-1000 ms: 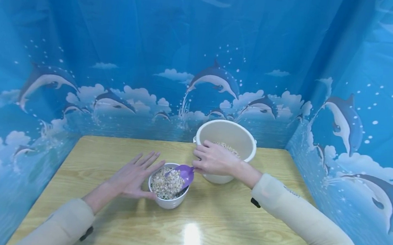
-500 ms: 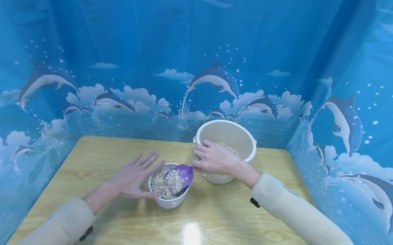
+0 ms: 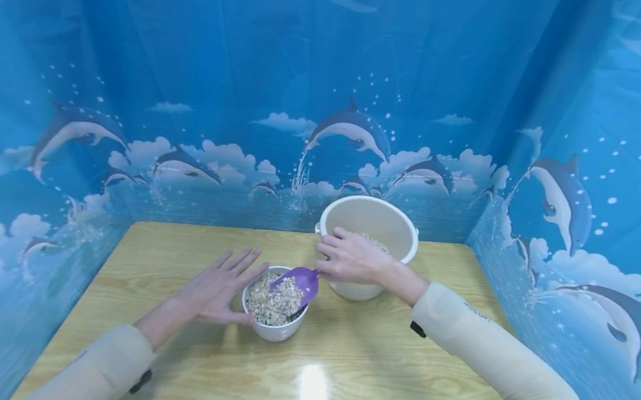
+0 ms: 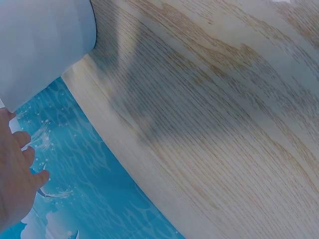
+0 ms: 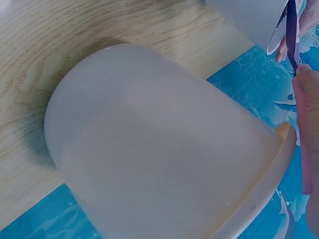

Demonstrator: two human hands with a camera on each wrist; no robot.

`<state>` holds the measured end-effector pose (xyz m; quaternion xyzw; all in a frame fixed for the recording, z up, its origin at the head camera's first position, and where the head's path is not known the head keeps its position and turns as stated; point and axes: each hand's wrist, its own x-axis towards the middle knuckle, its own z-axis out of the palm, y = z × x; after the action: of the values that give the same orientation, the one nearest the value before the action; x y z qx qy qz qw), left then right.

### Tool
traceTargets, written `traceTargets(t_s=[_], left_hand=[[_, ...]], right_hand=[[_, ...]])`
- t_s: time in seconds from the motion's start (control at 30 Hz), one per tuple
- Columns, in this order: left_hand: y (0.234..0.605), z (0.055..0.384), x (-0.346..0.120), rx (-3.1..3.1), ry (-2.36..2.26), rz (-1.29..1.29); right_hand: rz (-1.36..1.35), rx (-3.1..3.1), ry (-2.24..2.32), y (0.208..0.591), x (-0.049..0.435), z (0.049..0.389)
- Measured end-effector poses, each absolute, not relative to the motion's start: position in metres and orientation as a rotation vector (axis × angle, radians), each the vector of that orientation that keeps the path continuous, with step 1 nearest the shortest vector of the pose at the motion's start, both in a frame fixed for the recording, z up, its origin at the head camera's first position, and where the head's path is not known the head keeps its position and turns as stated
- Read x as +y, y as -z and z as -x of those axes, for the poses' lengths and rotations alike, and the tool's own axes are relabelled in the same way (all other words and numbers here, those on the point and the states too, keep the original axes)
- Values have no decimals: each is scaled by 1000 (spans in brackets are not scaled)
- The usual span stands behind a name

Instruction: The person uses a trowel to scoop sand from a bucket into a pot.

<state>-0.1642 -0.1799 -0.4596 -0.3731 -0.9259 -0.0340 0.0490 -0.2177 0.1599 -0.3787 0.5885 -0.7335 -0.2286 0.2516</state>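
My right hand [image 3: 350, 257] grips a purple scoop [image 3: 307, 281] by its handle, which looks pink in the right wrist view. The scoop's blade rests in the pale flakes [image 3: 273, 302] that fill a small white tub [image 3: 278, 333] nearly to its rim. At the tub's left side is my left hand [image 3: 215, 293], fingers straight and spread, its thumb at the tub's near edge. Behind my right hand stands a larger white bucket [image 3: 369, 212], holding more of the flakes. In the left wrist view, part of my left hand [image 4: 17, 174] shows beside the tub [image 4: 45, 45].
Both containers stand on a wood-grain table [image 3: 385, 373]. A blue curtain [image 3: 241, 57] printed with dolphins hangs round the back and sides. The bucket's side [image 5: 159, 134] takes up much of the right wrist view, with its lip close to my right hand.
The scoop's blade shifts slightly within the tub, first lifting some flakes, now lower among them and a little to the right. My left hand, the tub and the bucket stay put.
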Motion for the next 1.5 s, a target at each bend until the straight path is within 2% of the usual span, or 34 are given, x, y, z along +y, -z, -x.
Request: traceTargets(t_s=[1.5], left_hand=[[459, 163, -179, -2838, 111, 1121]], right_hand=[[-1592, -1937, 664, 364, 165, 236]])
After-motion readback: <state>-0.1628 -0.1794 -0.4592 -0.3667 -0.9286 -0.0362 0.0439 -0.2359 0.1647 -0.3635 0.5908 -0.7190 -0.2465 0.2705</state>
